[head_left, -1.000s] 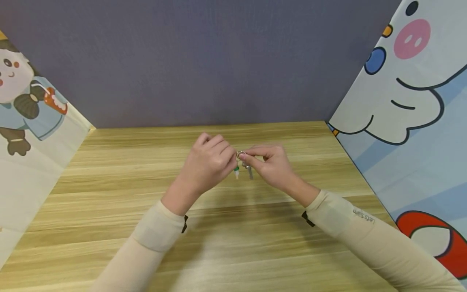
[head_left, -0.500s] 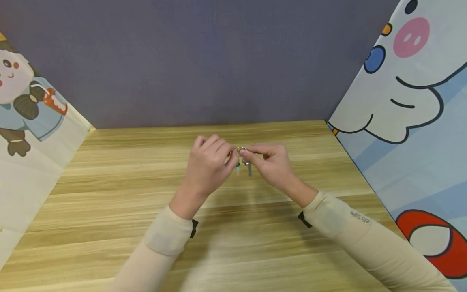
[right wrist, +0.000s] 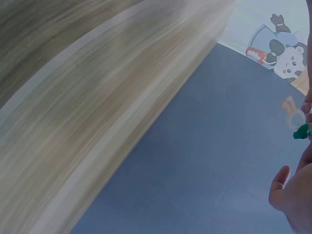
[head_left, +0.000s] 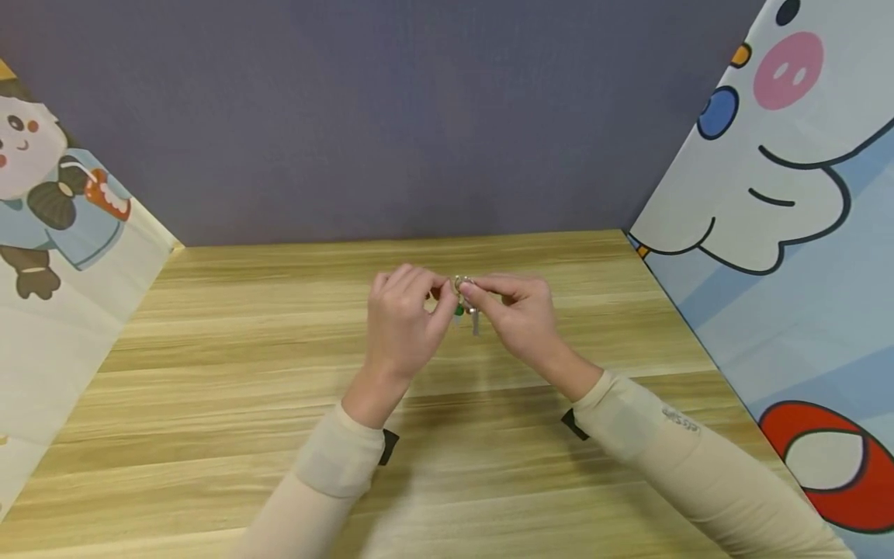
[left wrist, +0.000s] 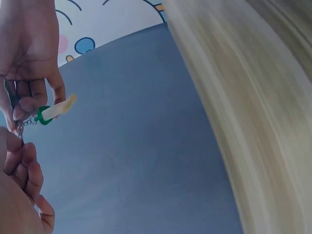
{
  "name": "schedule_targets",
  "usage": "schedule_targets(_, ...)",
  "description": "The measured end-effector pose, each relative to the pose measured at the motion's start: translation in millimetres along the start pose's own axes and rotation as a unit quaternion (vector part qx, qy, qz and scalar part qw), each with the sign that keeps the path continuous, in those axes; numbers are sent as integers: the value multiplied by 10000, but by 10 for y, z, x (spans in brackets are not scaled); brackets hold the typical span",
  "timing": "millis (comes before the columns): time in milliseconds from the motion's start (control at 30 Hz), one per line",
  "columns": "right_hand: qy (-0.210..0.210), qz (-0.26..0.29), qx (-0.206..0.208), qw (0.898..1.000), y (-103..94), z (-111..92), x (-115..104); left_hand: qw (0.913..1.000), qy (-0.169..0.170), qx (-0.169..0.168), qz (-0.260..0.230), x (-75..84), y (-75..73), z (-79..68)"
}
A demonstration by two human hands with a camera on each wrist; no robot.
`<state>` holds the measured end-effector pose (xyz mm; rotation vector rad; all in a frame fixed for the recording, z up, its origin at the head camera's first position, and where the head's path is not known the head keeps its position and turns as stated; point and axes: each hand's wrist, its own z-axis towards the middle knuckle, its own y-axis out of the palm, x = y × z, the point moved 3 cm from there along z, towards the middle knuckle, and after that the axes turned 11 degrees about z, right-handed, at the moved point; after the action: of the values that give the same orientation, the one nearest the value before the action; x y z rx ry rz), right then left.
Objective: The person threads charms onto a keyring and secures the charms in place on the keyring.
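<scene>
In the head view, my left hand and right hand meet at a small metal key ring. The right thumb and forefinger pinch the ring. The left thumb and fingertips pinch its other side. A silver key hangs from it, under the right fingertips. Beside the key dangles a small charm with a green top. In the left wrist view the charm shows a white body with a pale yellow end, on a short chain. The right wrist view catches the charm at its edge.
Both hands are above a wood-grain table. A grey-blue panel stands along its far side. Panels printed with cartoon figures rise at the left and right.
The left hand has turned more upright, and its forearm has shifted right. The ring has risen slightly in view with the key and charm. The right hand stays almost in place, still pinching the ring.
</scene>
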<state>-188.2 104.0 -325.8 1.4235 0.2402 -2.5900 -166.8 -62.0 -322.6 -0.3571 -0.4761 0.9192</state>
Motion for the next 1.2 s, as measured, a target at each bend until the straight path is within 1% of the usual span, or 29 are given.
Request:
schedule_targets(167,-19,144,100,9998,23,0,15,9981,-492,186,-333,24,39,-36)
schedule_targets(267,-85,209,136,9997,38,-3,27,9964,-690,257,-426,25,59,-57)
schedule_targets(367,-124,274,160,9994,47,-6,45,9950,-818,228,-524,20,71,-72)
schedule_targets(467,-125,274,108,9995,53,-11,59,9943,-874,145,-598,5,76,-87)
schedule_targets(567,-172,187,-31,9997,54,-10,55,9944,-854,95,-621,-16,64,-92)
schedule_targets(733,-416,-159,-262,9987,37,4,51,9938,-866,87,-685,-61,26,-71)
schedule_targets(833,-576,-303,-322,9974,24,1,63,9933,-908,62,-718,-69,17,-70)
schedule_targets(1000,-732,-217,-394,9963,19,-17,76,9918,-1004,19,-786,-61,28,-89)
schedule_targets(1200,-665,-121,-341,9971,26,-43,94,9905,-1129,-7,-790,-62,31,-101)
